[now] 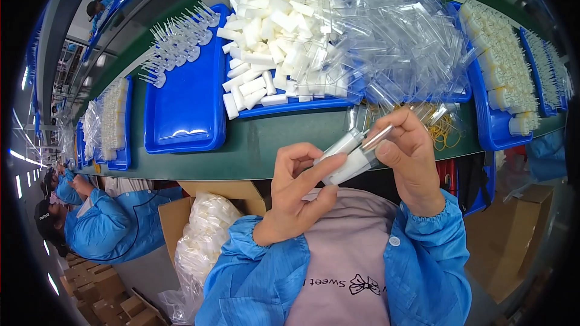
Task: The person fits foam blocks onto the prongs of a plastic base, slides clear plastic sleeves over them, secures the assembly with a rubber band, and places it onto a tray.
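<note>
Left hand (pixel 296 196) pinching two white tubes (pixel 350 158), right hand (pixel 408 157) gripping one clear sleeve (pixel 377 137)

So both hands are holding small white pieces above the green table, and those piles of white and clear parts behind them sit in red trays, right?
Not quite: the trays are blue, not red, as the head view shows. The rest holds: the left hand and right hand hold small white pieces above the green table.

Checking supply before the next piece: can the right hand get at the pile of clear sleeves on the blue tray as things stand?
Probably yes: the clear sleeves lie uncovered just beyond the right hand, though it holds a white piece.
</note>
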A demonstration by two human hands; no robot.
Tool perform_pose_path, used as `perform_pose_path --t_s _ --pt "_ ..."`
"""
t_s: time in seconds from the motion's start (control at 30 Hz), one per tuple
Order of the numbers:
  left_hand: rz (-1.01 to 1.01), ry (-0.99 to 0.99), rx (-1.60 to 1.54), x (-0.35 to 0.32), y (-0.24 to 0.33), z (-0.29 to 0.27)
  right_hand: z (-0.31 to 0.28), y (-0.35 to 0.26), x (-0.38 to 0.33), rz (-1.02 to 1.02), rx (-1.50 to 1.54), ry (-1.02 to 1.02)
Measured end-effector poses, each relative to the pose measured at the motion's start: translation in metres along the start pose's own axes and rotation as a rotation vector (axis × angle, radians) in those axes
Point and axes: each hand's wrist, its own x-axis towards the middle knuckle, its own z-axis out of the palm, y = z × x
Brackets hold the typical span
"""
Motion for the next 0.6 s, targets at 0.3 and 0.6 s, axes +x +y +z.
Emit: perform_pose_path --t_s 0.3,0.6 --pt "-0.006 0.005 0.004 -0.001 -0.001 0.001 0.000 0.003 -0.001 0.138 0.128 0.062" --pt "-0.300 -0.023 -0.507 0.000 0.000 -0.002 -0.001 -0.005 0.005 -0.198 -0.277 -0.047"
